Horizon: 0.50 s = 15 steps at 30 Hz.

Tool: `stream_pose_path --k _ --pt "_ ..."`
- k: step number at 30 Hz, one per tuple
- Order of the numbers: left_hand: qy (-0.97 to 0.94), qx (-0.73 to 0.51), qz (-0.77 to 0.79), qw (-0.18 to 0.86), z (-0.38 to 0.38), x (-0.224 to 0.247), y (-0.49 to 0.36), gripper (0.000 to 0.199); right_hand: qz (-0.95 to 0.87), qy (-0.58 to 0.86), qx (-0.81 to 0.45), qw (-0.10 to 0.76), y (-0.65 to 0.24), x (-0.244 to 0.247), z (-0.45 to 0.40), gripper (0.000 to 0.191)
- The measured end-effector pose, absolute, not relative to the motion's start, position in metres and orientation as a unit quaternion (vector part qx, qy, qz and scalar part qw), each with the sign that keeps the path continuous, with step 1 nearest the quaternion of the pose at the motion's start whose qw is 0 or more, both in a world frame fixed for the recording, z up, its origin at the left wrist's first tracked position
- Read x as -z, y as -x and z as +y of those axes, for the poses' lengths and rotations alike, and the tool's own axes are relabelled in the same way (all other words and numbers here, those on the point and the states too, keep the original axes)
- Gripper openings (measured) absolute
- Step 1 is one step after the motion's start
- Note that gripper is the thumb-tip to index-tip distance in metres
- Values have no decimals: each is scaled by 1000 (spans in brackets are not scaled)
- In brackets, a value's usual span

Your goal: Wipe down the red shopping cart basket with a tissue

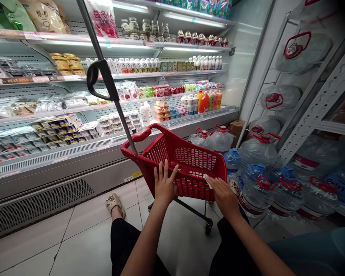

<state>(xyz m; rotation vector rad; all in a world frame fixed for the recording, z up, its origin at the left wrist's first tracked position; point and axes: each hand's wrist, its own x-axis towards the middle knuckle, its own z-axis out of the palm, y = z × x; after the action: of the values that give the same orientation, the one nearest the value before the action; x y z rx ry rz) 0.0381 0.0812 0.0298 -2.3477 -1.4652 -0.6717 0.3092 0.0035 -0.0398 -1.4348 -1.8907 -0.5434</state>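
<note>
Red plastic shopping cart [191, 188] standing on the tiled floor [86, 245] between the person's legs, refrigerated display case [106, 166] behind it. Left hand [165, 186]: grip spread wide, fingers fanned over the cart's near side wall, nothing clasped. Right hand [225, 195]: grip gathered on a small white cloth [208, 181], fingers pointing forward along the wall's top rim towards the cart's right end; cloth appears to touch the rim; cloth or paper, cannot tell. Grey pole [123, 120] rises from beside the cart's handle [141, 134], leaning left, black loop [105, 82] partway up. One dark caster [208, 225] visible below. Beige clog [114, 204] on the person's left foot, left of the cart. Large water bottles [255, 197] grouped on the right. Case shelves stocked with cartons, cups and bottles, including an orange juice bottle [203, 102].
</note>
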Motion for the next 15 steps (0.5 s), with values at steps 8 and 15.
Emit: stream_pose_path --k 8,15 --pt "844 237 -470 105 50 -4 -71 94 -740 532 197 362 -262 37 -4 72" --pt "843 231 -478 89 64 -7 -47 78 -770 508 159 351 -249 33 0 75"
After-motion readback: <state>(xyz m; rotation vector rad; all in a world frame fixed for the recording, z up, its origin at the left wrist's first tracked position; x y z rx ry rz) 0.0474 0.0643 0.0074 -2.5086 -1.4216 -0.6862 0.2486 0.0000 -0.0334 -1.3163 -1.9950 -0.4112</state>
